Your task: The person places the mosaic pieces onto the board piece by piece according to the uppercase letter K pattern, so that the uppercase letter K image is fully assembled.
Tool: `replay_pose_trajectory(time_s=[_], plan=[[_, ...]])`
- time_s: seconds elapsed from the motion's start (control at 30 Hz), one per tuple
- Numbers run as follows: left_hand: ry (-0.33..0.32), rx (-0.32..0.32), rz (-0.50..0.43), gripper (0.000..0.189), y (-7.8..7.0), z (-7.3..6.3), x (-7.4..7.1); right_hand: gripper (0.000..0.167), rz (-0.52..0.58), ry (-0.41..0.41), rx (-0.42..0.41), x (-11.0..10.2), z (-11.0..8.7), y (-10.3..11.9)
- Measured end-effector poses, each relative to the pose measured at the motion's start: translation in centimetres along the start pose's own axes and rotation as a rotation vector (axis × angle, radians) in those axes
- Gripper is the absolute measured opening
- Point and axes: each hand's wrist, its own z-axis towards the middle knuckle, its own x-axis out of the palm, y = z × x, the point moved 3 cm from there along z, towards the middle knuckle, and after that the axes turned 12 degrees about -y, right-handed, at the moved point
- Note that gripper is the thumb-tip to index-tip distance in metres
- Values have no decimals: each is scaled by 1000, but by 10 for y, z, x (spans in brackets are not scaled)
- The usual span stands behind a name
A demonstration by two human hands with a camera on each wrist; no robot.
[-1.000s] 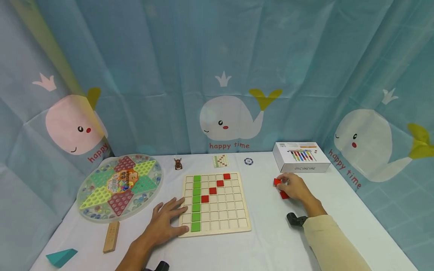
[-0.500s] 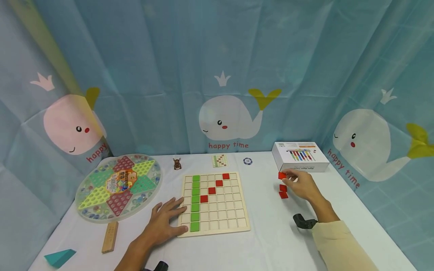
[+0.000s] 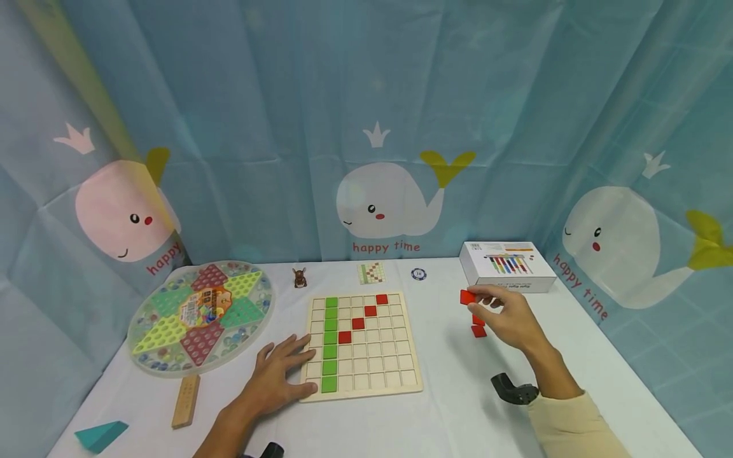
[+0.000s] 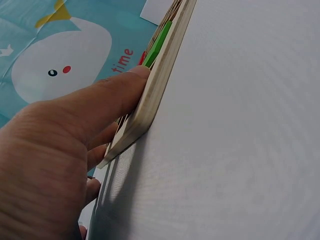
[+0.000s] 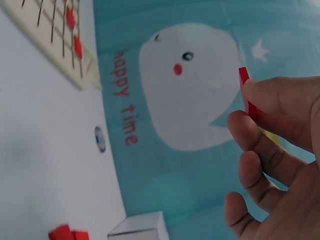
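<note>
My right hand (image 3: 506, 313) pinches a red square tile (image 3: 467, 297) between thumb and fingers, held up above the table; the right wrist view shows the tile (image 5: 246, 94) edge-on. Below it on the table lie two more red tiles (image 3: 478, 331), one partly hidden by the hand. My left hand (image 3: 280, 375) rests its spread, fairly straight fingers on the left edge of a wooden grid board (image 3: 416, 362). Green tiles (image 3: 330, 351) fill one column of the board. Several red tiles (image 3: 357, 324) form a diagonal on it.
Behind the board stand a brown animal figurine (image 3: 300, 277), a small pattern card (image 3: 372, 273) and a poker chip (image 3: 418, 274). A white box (image 3: 507, 266) is at the back right. Leftward lie a round Chinese checkers board (image 3: 200, 315), a wooden block (image 3: 186, 401) and a teal wedge (image 3: 102, 436).
My right hand has picked one red tile up from the small group and lifted it, then shifted it slightly left. The left hand stays on the board's edge.
</note>
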Motion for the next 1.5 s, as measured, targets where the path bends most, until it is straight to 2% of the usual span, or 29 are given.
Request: replay_pose_trajectory(time_s=[0.43,0.63,0.8,0.97,1.17,1.5], plan=[[1,2,3,67,0,0,0,30,147,-24,-121,14,-2,50],[-1,2,4,67,2,-1,1,29,197,9,-168,26,-2,72],[4,2,-2,67,3,-1,2,29,220,31,-180,39,-3,79],[-5,17,-2,67,2,-1,0,28,251,60,-168,58,-4,80],[9,1,0,68,4,0,2,27,266,116,-128,84,-6,83],[-1,10,-2,67,2,0,1,22,230,273,-46,138,-17,76]])
